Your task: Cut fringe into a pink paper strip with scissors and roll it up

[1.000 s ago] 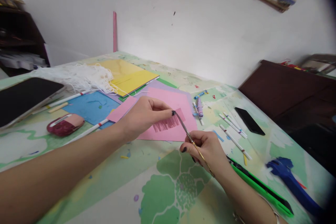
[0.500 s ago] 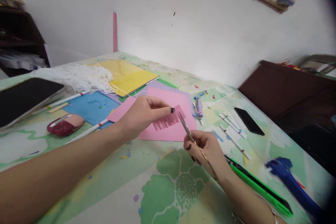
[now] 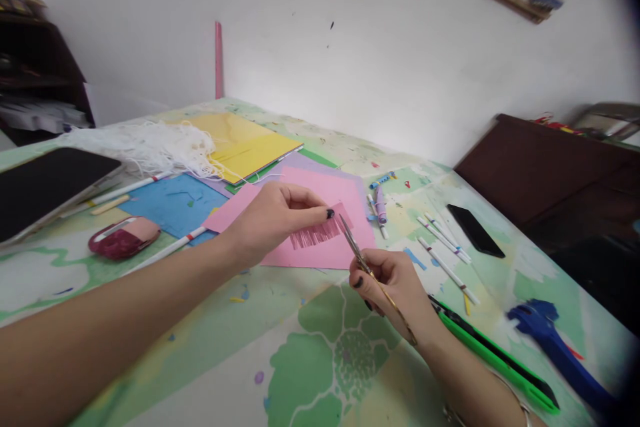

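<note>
Between thumb and fingers, my left hand (image 3: 277, 220) pinches a small strip of pink paper (image 3: 320, 230) whose lower edge is cut into a fine fringe. My right hand (image 3: 387, 283) is closed round the gold handles of a pair of scissors (image 3: 357, 253). The scissors' blades point up and left, with their tips at the right end of the strip. Under both lies a larger sheet of pink paper (image 3: 300, 257) on top of a purple sheet (image 3: 313, 165). Part of the strip is hidden behind my left thumb.
On the patterned tablecloth (image 3: 215, 373), a green utility knife (image 3: 500, 357) and a blue tape dispenser (image 3: 555, 347) lie right. Beyond them are white paper sticks (image 3: 447, 270) and a black phone (image 3: 475, 230). White yarn (image 3: 155, 147), yellow sheets (image 3: 255, 147) and a maroon case (image 3: 124, 237) sit left.
Both hands stay almost where they were. The scissor tips remain at the strip's right end, with only a very slight shift of the paper and blades.
</note>
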Demonstrator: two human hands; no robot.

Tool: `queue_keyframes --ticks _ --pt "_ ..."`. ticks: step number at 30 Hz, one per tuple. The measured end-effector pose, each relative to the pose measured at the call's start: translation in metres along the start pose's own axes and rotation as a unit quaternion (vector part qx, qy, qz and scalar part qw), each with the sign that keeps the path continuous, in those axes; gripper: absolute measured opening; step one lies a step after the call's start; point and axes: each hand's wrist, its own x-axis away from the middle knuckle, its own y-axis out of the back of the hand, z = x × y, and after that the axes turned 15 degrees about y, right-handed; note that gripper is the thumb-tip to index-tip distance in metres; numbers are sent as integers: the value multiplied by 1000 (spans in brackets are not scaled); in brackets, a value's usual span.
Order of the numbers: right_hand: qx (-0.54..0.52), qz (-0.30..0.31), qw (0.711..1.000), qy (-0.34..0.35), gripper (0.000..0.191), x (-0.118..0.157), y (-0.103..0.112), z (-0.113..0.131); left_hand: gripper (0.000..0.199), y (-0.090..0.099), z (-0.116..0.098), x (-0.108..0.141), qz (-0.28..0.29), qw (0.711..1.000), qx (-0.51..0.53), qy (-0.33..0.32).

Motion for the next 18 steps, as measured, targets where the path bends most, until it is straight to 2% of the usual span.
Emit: queue_keyframes --ticks 18 --pt "16 -5 1000 -16 31 -3 -1 2 10 -1 -1 0 9 1000 -1 15"
